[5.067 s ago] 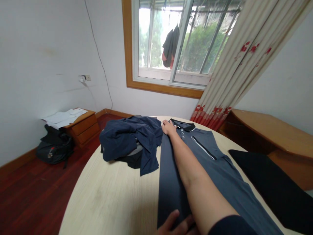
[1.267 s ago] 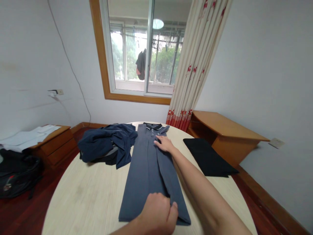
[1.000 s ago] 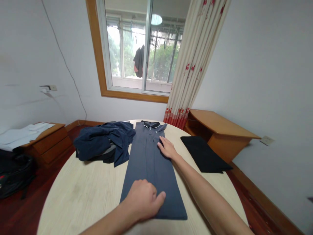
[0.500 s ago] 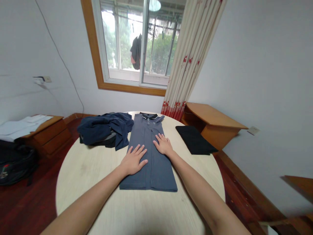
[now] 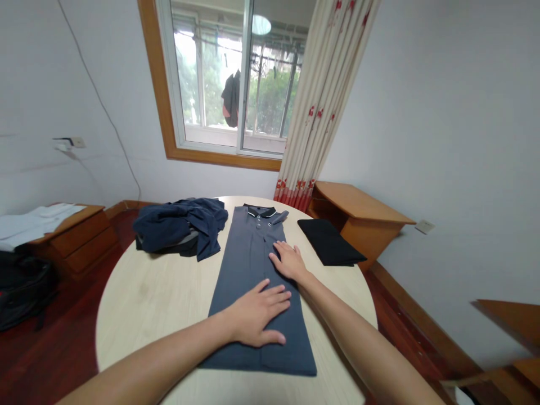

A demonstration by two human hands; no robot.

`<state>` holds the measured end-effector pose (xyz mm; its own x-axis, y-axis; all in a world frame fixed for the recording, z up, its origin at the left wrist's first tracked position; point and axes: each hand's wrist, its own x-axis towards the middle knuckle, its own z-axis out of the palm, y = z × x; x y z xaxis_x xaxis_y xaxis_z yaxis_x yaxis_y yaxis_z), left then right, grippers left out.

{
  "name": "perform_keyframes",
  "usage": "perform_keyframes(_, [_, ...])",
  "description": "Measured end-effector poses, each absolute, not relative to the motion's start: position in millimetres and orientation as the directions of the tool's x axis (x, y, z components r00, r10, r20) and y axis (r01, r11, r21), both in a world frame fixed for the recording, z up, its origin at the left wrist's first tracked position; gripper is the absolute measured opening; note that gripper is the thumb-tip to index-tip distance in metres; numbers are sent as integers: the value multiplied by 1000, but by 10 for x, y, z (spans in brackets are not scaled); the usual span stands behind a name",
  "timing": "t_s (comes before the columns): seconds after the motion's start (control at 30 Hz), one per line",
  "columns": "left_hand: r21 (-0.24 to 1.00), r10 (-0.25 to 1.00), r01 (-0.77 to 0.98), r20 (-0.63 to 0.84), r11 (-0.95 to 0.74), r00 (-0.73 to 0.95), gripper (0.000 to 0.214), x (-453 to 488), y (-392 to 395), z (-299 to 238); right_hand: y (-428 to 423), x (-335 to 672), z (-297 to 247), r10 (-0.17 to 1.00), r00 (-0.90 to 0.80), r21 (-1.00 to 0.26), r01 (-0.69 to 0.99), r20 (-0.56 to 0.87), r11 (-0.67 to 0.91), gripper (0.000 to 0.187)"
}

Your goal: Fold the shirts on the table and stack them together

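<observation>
1. Here's your shirt, grey, stretched out long and narrow in the middle of the worktop, collar at the far end, straight lower edge facing you!
2. Your left hand is palm down on the lower part of it, reaching across the middle, fingers spread wide and pointing to the right, gripping nothing.
3. And your right hand, farther up by the shirt's right edge: flat, open, fingers a little apart, no cloth pinched that anyone can see.
4. Look at that front: a lengthwise fold line runs down the middle, passing right under your left hand.
5. Up top, the collar is black with a white trim, buttons just below it, and a flap of cloth pokes out to the right.
6. Over on your left, just beside the shirt, a crumpled pile of clothes, navy on top, grey and black peeking out underneath.
7. On your right, apart from the shirt, a black cloth lies flat near the worktop's edge.
8. Beyond it all, the window, with the flowered curtain hanging at its right side.
</observation>
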<state>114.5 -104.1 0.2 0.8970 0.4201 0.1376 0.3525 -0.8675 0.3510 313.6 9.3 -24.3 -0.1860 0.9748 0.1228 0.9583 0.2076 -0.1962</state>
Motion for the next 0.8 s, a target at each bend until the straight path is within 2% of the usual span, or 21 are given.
perform_keyframes(0.1, [396, 320, 249, 122, -884, 940, 77, 1253, -1018, -26, 383, 3157, -178, 976, -175, -201, 959, 127, 198, 57])
perform_keyframes(0.23, [448, 339, 267, 87, -853, 937, 85, 1291, -1018, -106, 808, 3107, -199, 985, -172, -190, 966, 26, 174, 60])
perform_keyframes(0.33, [420, 348, 283, 87, -863, 933, 87, 1296, -1012, -150, 1100, 3048, -255, 991, -130, -174, 977, -14, 125, 63])
perform_keyframes(0.4, [349, 325, 275, 93, -896, 941, 81, 1309, -984, -198, 1273, 3021, -290, 995, -96, -172, 981, -3, 94, 66])
perform_keyframes(0.5, [173, 264, 239, 134, -955, 955, 62, 1353, -917, -337, 1497, 3011, -327, 997, -72, -160, 984, 18, 74, 70])
perform_keyframes(0.67, [-115, 195, 247, 341, -962, 920, 41, 1458, -822, -651, 1816, 3060, -355, 997, -74, -165, 984, -4, 72, 69])
perform_keyframes(0.8, [-251, 122, 249, 432, -935, 894, 32, 1511, -767, -818, 2075, 3118, -343, 999, -39, -198, 979, 21, 42, 67])
